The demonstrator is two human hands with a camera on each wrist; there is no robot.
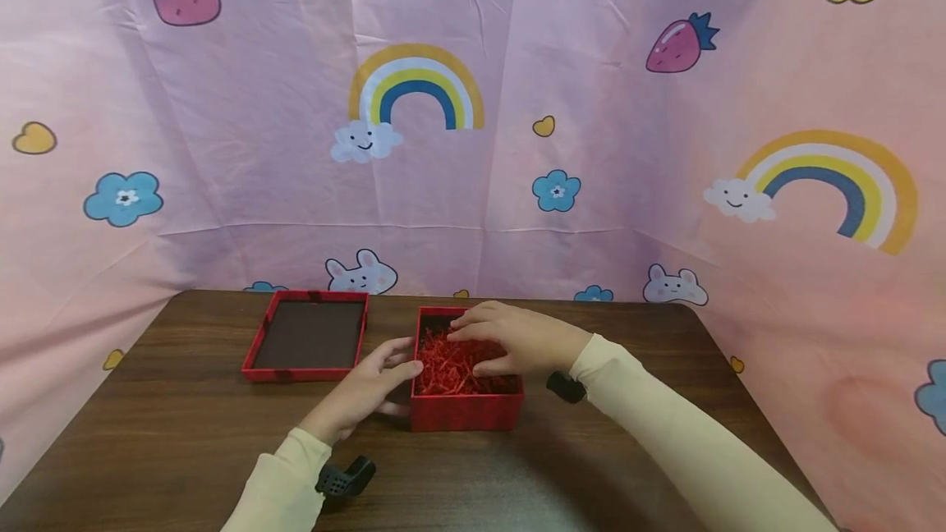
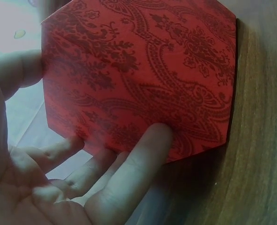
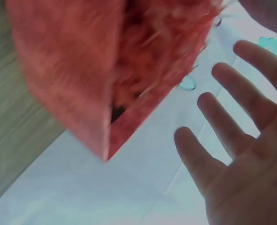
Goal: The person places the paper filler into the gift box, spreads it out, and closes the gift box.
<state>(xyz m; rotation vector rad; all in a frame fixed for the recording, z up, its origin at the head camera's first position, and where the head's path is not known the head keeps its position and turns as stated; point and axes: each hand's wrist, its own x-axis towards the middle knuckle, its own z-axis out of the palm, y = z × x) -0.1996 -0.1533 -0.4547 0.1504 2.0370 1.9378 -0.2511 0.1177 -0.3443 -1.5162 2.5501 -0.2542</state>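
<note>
A red patterned box stands on the table, filled with red shredded paper; some dark interior shows at its far end. My left hand lies along the box's left side, thumb at the top rim. In the left wrist view its spread fingers touch the paisley-printed wall. Over the box's right part hovers my right hand, its fingers extended and spread with nothing between them. The right wrist view has the box blurred, beside the fingers.
A red-rimmed lid with a dark inside lies to the left of the box, inside facing up. The dark wood table is bordered by a pastel printed cloth at the back and sides.
</note>
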